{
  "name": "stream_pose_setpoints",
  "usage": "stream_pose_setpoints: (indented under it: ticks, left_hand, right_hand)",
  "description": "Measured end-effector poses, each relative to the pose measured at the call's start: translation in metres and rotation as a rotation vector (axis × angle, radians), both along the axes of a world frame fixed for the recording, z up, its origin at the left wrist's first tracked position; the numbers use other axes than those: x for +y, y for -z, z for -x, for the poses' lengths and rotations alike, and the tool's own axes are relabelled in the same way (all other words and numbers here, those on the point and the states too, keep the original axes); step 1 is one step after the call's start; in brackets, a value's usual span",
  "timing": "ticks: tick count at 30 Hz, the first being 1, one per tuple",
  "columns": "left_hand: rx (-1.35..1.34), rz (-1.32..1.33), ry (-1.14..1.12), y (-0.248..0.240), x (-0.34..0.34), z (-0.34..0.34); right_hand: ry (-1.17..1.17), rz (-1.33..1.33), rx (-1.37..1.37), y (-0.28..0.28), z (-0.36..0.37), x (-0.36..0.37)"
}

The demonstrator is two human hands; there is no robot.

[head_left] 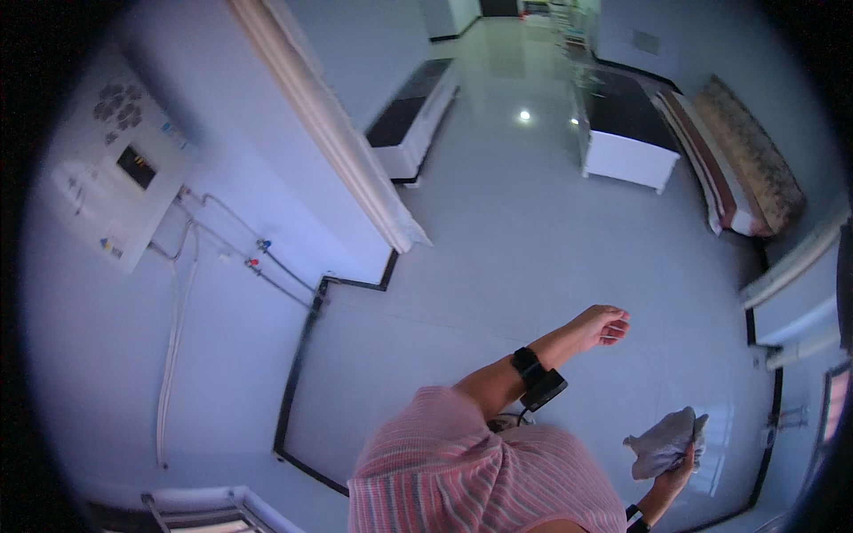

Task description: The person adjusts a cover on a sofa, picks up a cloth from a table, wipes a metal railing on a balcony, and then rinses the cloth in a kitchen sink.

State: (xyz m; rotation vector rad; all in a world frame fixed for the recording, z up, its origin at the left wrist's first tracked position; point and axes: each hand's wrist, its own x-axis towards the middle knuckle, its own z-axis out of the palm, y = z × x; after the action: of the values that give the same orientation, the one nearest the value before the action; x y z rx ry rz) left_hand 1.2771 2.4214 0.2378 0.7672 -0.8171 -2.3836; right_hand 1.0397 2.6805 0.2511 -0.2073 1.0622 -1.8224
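My left hand (606, 328) is held out in front of me at the middle of the view, above the floor. Its fingers curl in loosely and nothing shows in them. A black band and a small black box (544, 389) are strapped on that forearm. Lower right, my right hand (678, 473) grips a crumpled grey cloth (662, 444), which bunches up above the fingers and partly covers them. The two hands are well apart. My pink striped sleeve and top (480, 462) hide part of the floor below.
A glossy tiled floor (533, 258) runs ahead. Far left stands a low cabinet (418, 102); far right, a dark-topped white table (626, 133) beside a covered sofa (742, 160). A water heater (124, 160) with pipes hangs on the left wall, near a pale curtain (342, 147).
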Motion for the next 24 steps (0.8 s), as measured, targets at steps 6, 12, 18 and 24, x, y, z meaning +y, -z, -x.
stream_pose_setpoints:
  ticks: [6,12,18,24]
  left_hand:
    - [0.049,-0.193,-0.47,0.027,-0.023,-0.047]
    - [0.032,-0.249,-0.678,0.035,0.012,-0.051]
    - [0.114,-0.23,-0.81,0.032,0.031,-0.07]
    - [0.163,-0.116,-1.072,0.037,0.037,-0.154]
  right_hand:
    - [-0.218,0.031,0.003,0.015,0.048,-0.072]
    - [-0.508,0.146,-0.054,0.02,0.074,-0.112]
    - [-0.766,0.092,-0.288,0.043,0.082,-0.157]
    - [-0.79,0.11,-0.134,0.04,0.029,-0.231]
